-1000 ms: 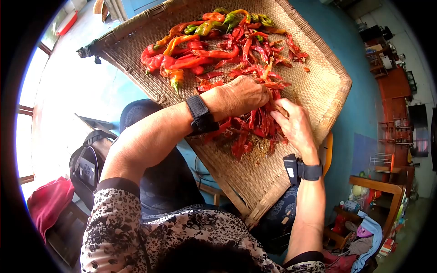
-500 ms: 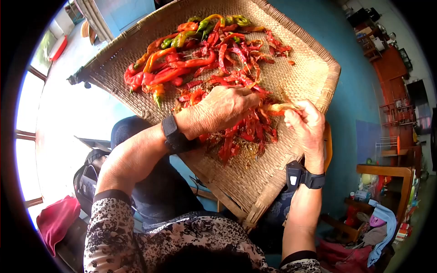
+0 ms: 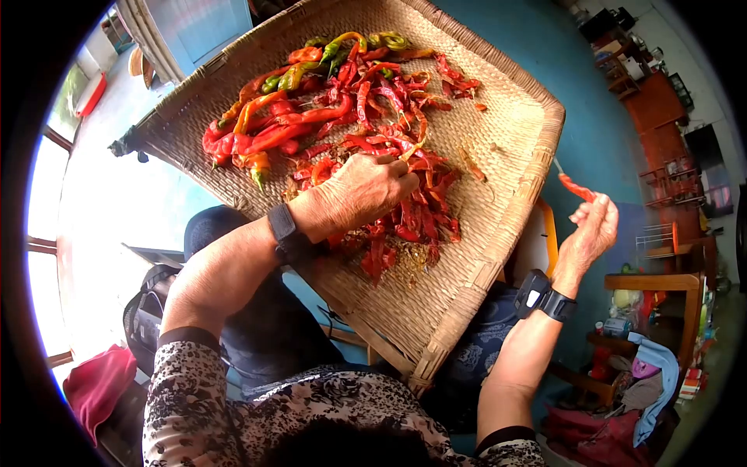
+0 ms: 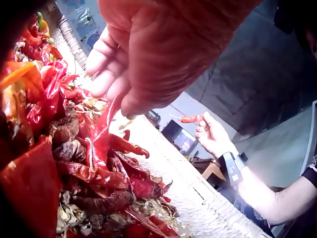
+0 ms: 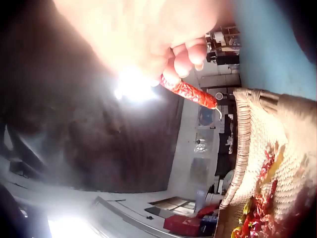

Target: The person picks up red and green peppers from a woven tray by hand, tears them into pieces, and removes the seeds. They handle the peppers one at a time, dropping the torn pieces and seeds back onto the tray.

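My right hand [image 3: 590, 235] pinches one wrinkled red dried chili [image 3: 576, 188] by its end, held up beyond the right rim of the woven tray [image 3: 443, 311]. In the right wrist view that chili [image 5: 190, 93] points away from the fingertips, its thin pale stem outermost. Over the middle of the tray, my left hand [image 3: 362, 191] bends low across a heap of dried red chilies [image 3: 420, 222]. The left wrist view has its thumb and fingers pinching a glossy red chili [image 4: 103, 136]. Loose seeds [image 3: 416, 261] lie beside the heap.
Fresher red peppers [image 3: 299, 121] and green ones [image 3: 296, 76] fill the tray's far left. A wooden chair [image 3: 654, 282] with cloths stands at right, a dark bag [image 3: 148, 300] at left. The tray rests over the person's legs.
My right hand has left the heap beside the left hand and swung right past the tray's rim with a chili. The left hand stays over the heap. The view has shifted slightly.
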`<state>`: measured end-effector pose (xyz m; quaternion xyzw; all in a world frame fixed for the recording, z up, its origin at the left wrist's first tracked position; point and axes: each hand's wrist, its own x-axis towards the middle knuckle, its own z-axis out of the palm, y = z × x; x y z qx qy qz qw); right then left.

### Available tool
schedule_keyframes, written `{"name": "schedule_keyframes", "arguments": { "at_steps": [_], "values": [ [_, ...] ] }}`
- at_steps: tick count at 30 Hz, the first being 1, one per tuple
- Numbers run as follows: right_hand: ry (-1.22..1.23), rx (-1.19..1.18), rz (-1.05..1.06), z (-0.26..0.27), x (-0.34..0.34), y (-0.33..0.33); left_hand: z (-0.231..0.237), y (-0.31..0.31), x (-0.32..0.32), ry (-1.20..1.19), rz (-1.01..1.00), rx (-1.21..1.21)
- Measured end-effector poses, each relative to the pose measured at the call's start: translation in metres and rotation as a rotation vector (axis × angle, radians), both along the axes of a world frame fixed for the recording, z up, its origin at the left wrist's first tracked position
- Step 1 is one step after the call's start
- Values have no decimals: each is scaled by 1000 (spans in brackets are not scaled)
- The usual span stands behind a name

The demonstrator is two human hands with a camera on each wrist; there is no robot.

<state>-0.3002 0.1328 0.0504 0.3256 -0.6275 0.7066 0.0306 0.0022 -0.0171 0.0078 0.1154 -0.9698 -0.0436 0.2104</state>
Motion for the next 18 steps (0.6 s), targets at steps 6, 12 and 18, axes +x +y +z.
{"name": "schedule_keyframes", "arguments": {
  "at_steps": [6,12,18],
  "values": [
    [569,603,-411,-25,-43,14,-7,-3,-1,-37,-6,-49],
    [695,489,68,-23,28,-28,-13,-4,-2,-73,12,-51],
    [736,978,751,-33,92,-63,-15,-4,-3,-94,20,-55]
  ]
}}
